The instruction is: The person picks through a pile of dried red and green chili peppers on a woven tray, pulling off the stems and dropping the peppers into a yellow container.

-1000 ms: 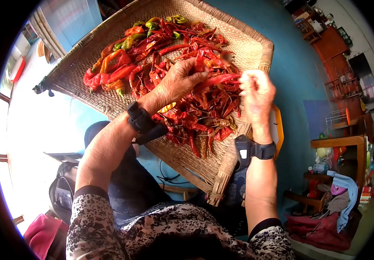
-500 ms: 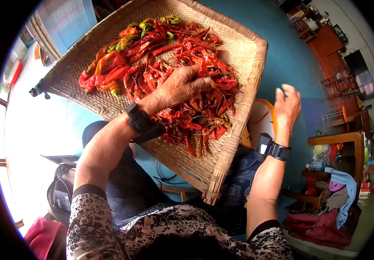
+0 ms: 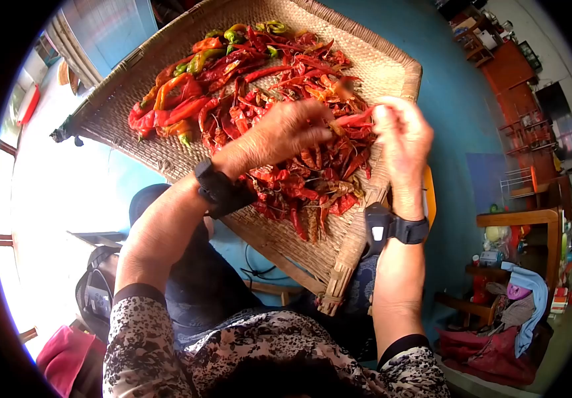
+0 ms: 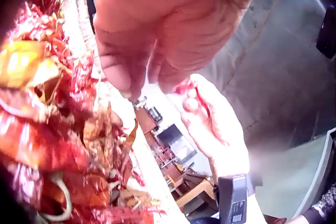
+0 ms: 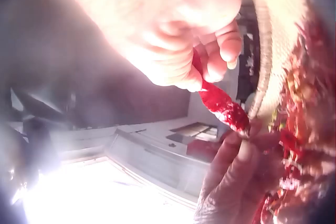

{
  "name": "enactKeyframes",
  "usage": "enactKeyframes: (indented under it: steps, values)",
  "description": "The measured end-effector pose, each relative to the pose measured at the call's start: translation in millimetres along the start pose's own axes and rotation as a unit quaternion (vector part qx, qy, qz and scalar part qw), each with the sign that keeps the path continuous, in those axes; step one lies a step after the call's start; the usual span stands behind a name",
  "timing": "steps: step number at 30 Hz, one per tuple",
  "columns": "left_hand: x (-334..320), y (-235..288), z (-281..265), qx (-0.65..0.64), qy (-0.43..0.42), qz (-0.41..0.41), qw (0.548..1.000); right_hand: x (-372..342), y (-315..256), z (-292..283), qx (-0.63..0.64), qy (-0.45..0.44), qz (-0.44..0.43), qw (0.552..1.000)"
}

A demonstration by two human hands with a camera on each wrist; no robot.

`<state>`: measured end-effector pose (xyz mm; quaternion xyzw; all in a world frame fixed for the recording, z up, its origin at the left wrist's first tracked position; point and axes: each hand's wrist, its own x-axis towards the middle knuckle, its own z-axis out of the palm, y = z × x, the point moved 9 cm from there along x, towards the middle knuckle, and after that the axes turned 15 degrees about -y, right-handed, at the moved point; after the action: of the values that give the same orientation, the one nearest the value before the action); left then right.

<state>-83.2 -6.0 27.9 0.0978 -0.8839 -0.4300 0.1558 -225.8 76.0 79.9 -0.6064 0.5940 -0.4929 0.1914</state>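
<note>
Between my two hands a red chili pepper [image 3: 355, 119] is stretched above a heap of red chilies [image 3: 299, 182]. My right hand [image 3: 404, 136] grips one end; in the right wrist view its curled fingers [image 5: 214, 66] close round the wrinkled, glossy pod [image 5: 223, 107]. At the other end, the thumb and fingers of my left hand [image 3: 282, 132] pinch the tip, as the right wrist view shows. The heap lies in a woven basket tray [image 3: 392, 73], with larger red, orange and green peppers [image 3: 180, 99] at its far left. Both wrists wear black straps.
The tray's near corner [image 3: 330, 298] rests by my lap. An orange-edged container [image 3: 430, 192] shows partly behind my right wrist. To the right, a wooden chair [image 3: 518, 219] stands near a pile of cloth [image 3: 524, 298]. The floor [image 3: 455, 132] is blue.
My right hand swung out right, empty, beside the orange-edged container, then came back over the tray. Now it holds a chili with my left hand, which has lifted slightly from the heap.
</note>
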Motion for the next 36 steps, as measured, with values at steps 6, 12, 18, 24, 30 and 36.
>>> enactKeyframes:
  steps: [6,12,18,24,30,36]
  values:
    - [-4,-12,-21,0.081,0.031,-0.021,0.996,-35,13,-105,-0.127,0.205,-0.065,0.968]
    - [-7,12,27,0.338,-0.010,0.083,0.937,-66,38,-137,-0.635,0.145,0.177,0.738]
    - [5,0,27,0.283,-0.089,-0.032,0.954,-27,35,-35,-0.116,-0.065,0.048,0.990]
    - [2,17,-2,0.148,0.006,0.043,0.988,-15,11,58,-0.127,-0.201,-0.004,0.971]
    - [-6,-2,-41,0.064,0.136,-0.033,0.988,-6,3,15,-0.130,-0.063,-0.019,0.989]
    - [8,-27,2,0.292,0.021,-0.082,0.953,-40,40,-110,-0.255,0.139,0.044,0.956]
